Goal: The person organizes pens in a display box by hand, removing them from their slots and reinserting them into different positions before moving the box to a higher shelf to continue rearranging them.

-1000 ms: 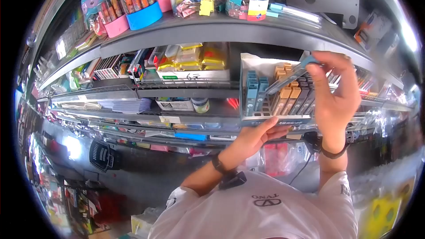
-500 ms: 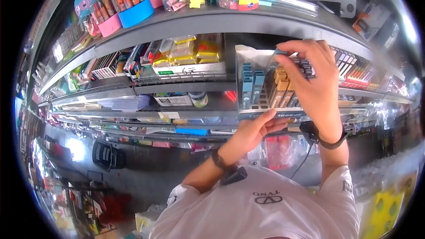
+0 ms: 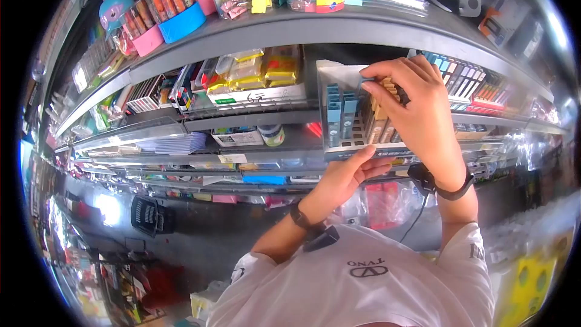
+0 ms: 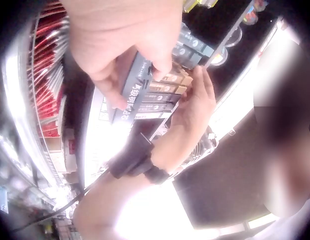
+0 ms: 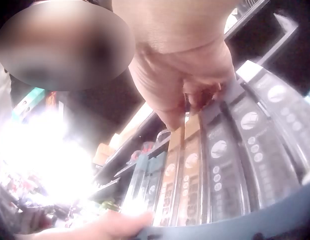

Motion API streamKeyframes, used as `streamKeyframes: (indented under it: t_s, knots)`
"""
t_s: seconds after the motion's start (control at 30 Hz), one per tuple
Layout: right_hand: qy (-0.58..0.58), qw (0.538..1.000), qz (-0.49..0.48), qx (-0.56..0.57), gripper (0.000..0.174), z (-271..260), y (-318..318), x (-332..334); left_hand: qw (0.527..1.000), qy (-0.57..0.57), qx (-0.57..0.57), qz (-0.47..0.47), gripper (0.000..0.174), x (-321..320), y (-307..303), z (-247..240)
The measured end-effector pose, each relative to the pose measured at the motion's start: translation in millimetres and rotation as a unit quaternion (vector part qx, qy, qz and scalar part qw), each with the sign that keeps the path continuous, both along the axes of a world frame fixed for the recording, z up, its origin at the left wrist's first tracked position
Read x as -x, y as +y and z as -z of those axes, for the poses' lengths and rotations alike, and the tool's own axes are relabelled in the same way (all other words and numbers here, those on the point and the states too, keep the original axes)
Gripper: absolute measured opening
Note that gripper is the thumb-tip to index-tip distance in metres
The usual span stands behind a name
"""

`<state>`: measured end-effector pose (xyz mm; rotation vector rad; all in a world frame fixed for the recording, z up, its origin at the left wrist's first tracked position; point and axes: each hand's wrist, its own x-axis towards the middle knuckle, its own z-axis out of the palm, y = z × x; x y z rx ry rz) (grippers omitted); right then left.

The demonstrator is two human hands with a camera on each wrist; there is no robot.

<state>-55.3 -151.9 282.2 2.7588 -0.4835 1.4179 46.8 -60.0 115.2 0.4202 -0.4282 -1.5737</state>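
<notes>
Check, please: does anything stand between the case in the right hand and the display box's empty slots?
Nothing visible: the right hand pinches the blue-capped case between blue cases and orange cases, though its lower end is unclear.

We read "6元" on the white carton (image 3: 260, 95), left of the right fingers (image 3: 387, 68). Box front (image 4: 137, 87) by the left fingers (image 4: 162, 65): blurred Chinese. Shirt (image 3: 367, 271) below: upside-down letters.
</notes>
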Motion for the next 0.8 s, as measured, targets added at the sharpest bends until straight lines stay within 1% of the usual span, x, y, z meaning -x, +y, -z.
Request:
streamKeyframes:
  t_s: [0.13, 0.2, 0.3, 0.4, 0.5, 0.6, 0.8]
  knots:
    - [0.004, 1.0, 0.0, -0.01, 0.015, 0.3, -0.3, 1.0, 1.0, -0.004, 0.01, 0.001, 0.038, -0.5, 1.0, 0.1]
    - [0.006, 1.0, -0.017, -0.008, 0.015, 1.9, -1.1, 2.8, 1.0, -0.003, 0.009, -0.003, 0.04, 0.1, 2.5, -5.2]
    - [0.026, 0.999, -0.028, -0.01, 0.013, 0.9, 5.8, 7.3, 0.999, -0.033, -0.001, -0.004, 0.046, -0.1, 2.3, -0.3]
    - [0.032, 0.999, -0.036, -0.016, 0.012, 2.1, 8.8, 9.0, 0.999, -0.033, 0.005, -0.008, 0.047, -0.2, 0.1, 2.4]
    - [0.043, 0.999, -0.018, -0.018, 0.011, 4.5, 2.4, 7.0, 1.0, -0.004, 0.0, -0.007, 0.04, -0.9, 1.5, -3.7]
    - [0.029, 1.0, -0.008, -0.007, 0.011, 6.9, -0.4, 3.9, 1.0, 0.005, 0.001, 0.002, 0.039, -2.0, 1.0, -0.8]
    - [0.03, 0.998, -0.018, 0.05, 0.016, 5.9, 3.5, 4.0, 0.999, -0.003, 0.039, 0.002, 0.036, -3.0, 0.5, 2.6]
